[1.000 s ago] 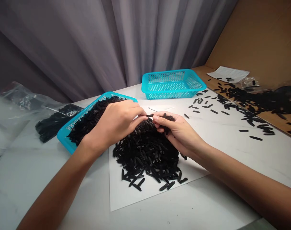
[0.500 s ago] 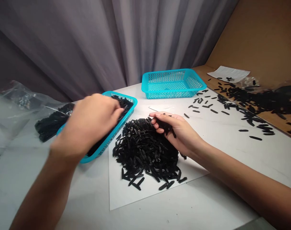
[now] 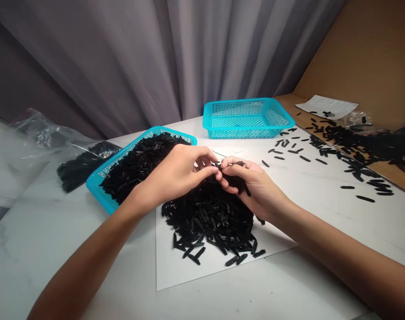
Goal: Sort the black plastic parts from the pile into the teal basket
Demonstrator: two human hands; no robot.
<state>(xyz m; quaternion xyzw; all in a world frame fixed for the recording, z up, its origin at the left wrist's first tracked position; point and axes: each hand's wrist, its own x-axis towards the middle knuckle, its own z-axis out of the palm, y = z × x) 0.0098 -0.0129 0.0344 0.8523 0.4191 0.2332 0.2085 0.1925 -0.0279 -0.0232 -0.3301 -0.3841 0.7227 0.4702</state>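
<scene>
My left hand is closed in a pinch, thumb and forefinger around the end of a small black strip. Right against it, my right hand curls around several black strips in its palm, its thumb and forefinger at the same small strip. Below both hands lies a heap of black strips on a white sheet. To the left, a blue basket filled with the same kind of strips sits partly behind my left forearm.
A second blue basket with a perforated bottom stands at the back. Loose black strips are scattered over the right side, near a paper sheet. A clear plastic bag with black contents lies far left. A grey curtain hangs behind.
My left hand has moved right, from over the filled basket to my right hand, where their fingertips now meet. My right hand still holds its strips. The view has shifted slightly.
</scene>
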